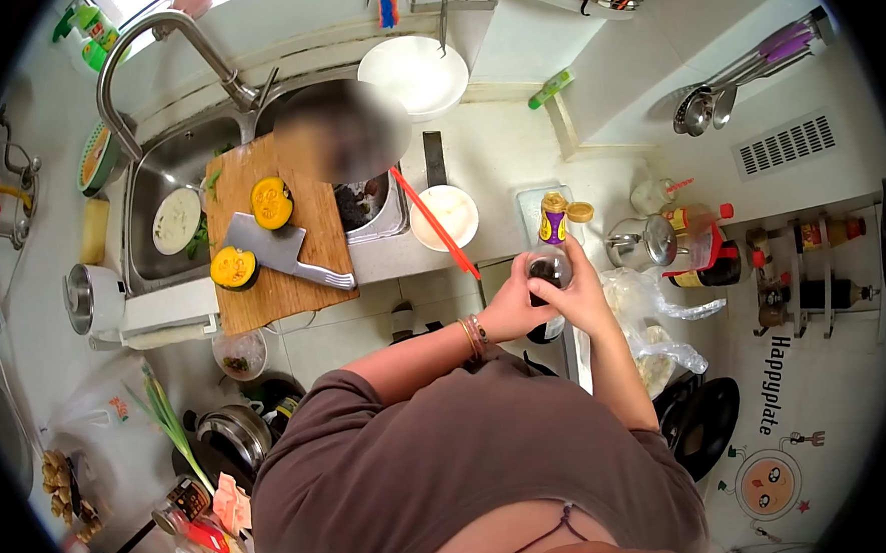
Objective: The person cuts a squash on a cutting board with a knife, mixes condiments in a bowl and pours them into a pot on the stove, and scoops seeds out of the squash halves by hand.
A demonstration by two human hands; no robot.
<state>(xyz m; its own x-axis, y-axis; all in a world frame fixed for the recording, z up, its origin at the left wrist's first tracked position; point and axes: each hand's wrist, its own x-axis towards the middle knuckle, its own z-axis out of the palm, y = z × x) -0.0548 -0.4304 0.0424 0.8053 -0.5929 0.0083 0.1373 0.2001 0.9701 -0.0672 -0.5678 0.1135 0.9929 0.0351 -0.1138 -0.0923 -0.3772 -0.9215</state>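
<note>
Clear container: this rounded vessel with dark contents (543, 269) is held in front of the person's body, near the counter edge.
Left hand: the left hand (510, 308) is closed on the container from one side.
Right hand: the right hand (586, 294) is wrapped around its other side, fingers extended along it.
Step in hand: a two-handed hold on the container, by the look of it; whether either hand is turning or pressing it, I cannot tell.
What the hold calls for: in my judgement, any shift of the container needs one hand steadying it and room kept from the nearby bottle and chopsticks.
Purple-and-yellow bottle: the bottle (552, 221) is just beyond the container; whether they touch or join is unclear.
Yellow lid: a round lid (580, 212) is right beside that bottle.
Red chopsticks: the pair (430, 214) slants across the small white pan (450, 208) on the counter (502, 163).
Metal kettle: it (644, 243) stands to the right of the hands.
Cutting board: the wooden board (305, 219) spans part of the sink (150, 237), bearing a cleaver (269, 248) and two cut pumpkin pieces (272, 203).
</note>
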